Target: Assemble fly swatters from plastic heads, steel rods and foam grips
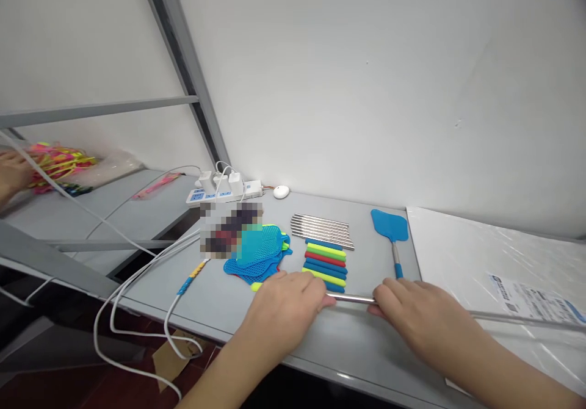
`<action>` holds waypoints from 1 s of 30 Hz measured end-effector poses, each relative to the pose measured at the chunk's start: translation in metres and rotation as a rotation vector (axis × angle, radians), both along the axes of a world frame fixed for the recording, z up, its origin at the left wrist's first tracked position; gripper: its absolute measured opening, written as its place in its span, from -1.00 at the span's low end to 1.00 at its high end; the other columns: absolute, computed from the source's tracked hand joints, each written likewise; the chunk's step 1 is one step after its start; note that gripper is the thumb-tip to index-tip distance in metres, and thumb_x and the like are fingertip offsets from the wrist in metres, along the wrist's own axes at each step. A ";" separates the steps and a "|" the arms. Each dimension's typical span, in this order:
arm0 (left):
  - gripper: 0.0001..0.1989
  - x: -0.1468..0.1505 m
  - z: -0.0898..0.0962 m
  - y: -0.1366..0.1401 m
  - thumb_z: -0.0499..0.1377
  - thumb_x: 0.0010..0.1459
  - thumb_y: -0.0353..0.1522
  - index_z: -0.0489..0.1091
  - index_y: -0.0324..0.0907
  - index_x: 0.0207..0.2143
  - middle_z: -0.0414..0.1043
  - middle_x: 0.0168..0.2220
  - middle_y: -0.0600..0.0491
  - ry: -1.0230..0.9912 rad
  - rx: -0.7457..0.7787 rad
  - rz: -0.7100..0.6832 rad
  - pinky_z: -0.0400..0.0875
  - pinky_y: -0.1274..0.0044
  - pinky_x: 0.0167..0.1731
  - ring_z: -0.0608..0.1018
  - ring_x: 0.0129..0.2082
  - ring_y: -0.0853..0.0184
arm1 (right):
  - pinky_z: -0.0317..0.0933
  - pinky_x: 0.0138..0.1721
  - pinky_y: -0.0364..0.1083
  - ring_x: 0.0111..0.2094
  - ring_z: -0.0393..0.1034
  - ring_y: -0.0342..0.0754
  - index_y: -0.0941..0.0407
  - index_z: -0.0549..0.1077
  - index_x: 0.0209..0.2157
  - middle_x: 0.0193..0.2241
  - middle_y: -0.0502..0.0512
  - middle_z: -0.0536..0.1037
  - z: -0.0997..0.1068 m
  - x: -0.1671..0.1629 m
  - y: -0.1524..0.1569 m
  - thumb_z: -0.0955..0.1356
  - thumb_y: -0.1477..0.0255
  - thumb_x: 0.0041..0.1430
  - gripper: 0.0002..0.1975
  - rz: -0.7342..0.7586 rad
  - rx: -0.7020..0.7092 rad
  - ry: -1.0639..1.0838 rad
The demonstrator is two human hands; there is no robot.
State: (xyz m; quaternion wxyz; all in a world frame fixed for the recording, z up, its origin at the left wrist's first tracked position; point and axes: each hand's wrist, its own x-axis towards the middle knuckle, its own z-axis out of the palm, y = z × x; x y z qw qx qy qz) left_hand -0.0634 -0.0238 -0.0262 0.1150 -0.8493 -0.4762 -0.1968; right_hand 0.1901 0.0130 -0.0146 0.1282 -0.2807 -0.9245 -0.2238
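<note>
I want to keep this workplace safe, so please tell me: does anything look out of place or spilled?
Yes: white cables hang in loose loops over the edge of the table, where they might snag, unlike the rods and grips laid in neat rows. I see no spill.

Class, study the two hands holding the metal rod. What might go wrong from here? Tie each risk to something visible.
1. The left hand is close by the coloured tubes; a slip of the metal rod might scatter them.
2. The blue swatter lies with its handle just behind the right hand, which could knock it.
3. White cables loop over the table's edge; a snagged arm might tug the power strip.
</note>
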 end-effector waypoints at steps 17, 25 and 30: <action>-0.69 -0.046 0.007 0.001 -0.06 0.35 -0.32 0.33 -0.14 -0.44 0.36 -0.57 0.11 -0.064 0.125 0.210 0.09 0.47 -0.48 0.38 -0.55 0.30 | -0.22 -0.51 -0.08 -0.61 0.09 -0.14 0.08 0.22 -0.47 -0.61 -0.09 0.25 0.014 0.041 0.002 0.20 0.41 0.38 -0.72 -0.058 0.096 0.109; -0.70 -0.008 0.008 0.010 -0.11 0.34 -0.29 0.29 -0.12 -0.41 0.36 -0.63 0.12 -0.153 0.120 0.229 0.01 0.48 -0.57 0.37 -0.64 0.32 | -0.26 -0.54 -0.05 -0.64 0.13 -0.12 0.06 0.19 -0.45 -0.61 -0.09 0.25 0.023 0.039 -0.003 0.16 0.38 0.40 -0.72 -0.035 0.079 0.069; -0.70 0.037 0.005 0.013 -0.11 0.34 -0.28 0.25 -0.13 -0.43 0.40 -0.61 0.10 -0.223 0.037 0.143 -0.02 0.48 -0.59 0.38 -0.65 0.34 | -0.25 -0.55 -0.05 -0.63 0.17 -0.10 0.07 0.21 -0.42 -0.60 -0.09 0.28 0.019 0.027 -0.005 0.18 0.41 0.39 -0.76 -0.013 0.073 0.051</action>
